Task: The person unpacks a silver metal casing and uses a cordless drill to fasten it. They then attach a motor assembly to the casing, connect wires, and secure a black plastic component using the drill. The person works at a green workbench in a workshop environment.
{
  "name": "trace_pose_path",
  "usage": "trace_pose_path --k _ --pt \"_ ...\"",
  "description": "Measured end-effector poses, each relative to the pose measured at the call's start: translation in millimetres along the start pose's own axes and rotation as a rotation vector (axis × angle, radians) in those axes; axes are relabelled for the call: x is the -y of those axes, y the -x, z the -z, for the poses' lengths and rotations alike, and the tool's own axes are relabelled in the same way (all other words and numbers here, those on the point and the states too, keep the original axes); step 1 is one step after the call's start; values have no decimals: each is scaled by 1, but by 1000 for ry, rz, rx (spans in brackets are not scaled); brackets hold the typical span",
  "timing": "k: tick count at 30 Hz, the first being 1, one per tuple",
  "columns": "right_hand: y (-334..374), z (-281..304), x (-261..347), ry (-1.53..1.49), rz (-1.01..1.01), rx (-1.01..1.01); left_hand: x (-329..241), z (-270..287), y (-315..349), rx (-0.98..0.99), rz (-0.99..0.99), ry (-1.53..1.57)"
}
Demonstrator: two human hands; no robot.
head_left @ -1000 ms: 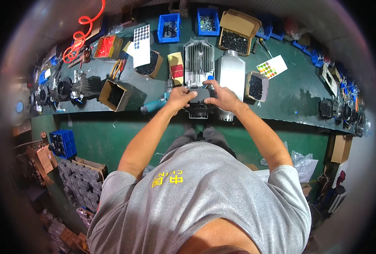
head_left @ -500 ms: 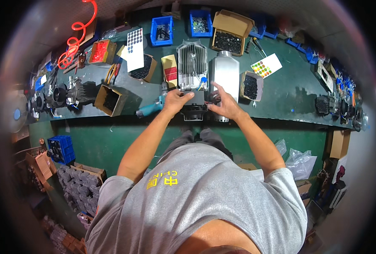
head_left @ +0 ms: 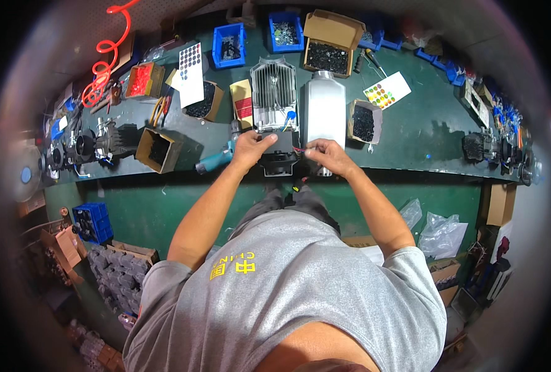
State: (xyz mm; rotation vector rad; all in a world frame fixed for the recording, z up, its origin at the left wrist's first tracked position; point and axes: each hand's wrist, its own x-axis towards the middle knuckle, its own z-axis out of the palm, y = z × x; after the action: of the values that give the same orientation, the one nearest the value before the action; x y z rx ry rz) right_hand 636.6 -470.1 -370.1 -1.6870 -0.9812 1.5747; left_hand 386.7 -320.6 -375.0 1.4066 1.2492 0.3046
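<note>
A finned silver metal housing [head_left: 274,87] lies in front of me at the bench edge, with a dark grey block [head_left: 283,142] and a black fan part [head_left: 278,166] at its near end. My left hand [head_left: 250,150] grips the left side of the block, its thumb lying on top. Beside the block's right side, my right hand [head_left: 328,156] pinches thin red and blue wires [head_left: 299,149] between thumb and fingers. A blue round piece [head_left: 291,115] with thin leads sits on the housing. Just right lies a smooth silver cover [head_left: 326,108], partly under my right hand.
A teal power drill [head_left: 214,162] lies left of my left hand. Boxes of black parts [head_left: 159,149] [head_left: 363,122], blue bins [head_left: 229,46] and sticker sheets [head_left: 387,90] surround the work. Dark assembled units [head_left: 111,141] stand at left; a red coiled hose [head_left: 105,62] hangs beyond.
My right hand has drawn its fingers in, from spread over the silver cover to a pinch on the wires. My left hand keeps its hold. The whole view has shifted slightly.
</note>
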Motion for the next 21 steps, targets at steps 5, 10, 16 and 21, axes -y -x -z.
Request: trace_pose_path --k 5,10,16,21 --pt "0 8 -8 -241 -31 51 -8 2 3 23 39 -22" --pt "2 14 -10 -177 -23 32 -12 3 5 33 44 -26" --pt "-21 -7 -26 -13 62 -162 -3 2 1 30 37 -36" --pt "-42 -28 -16 159 85 -373 -12 3 6 59 25 56"
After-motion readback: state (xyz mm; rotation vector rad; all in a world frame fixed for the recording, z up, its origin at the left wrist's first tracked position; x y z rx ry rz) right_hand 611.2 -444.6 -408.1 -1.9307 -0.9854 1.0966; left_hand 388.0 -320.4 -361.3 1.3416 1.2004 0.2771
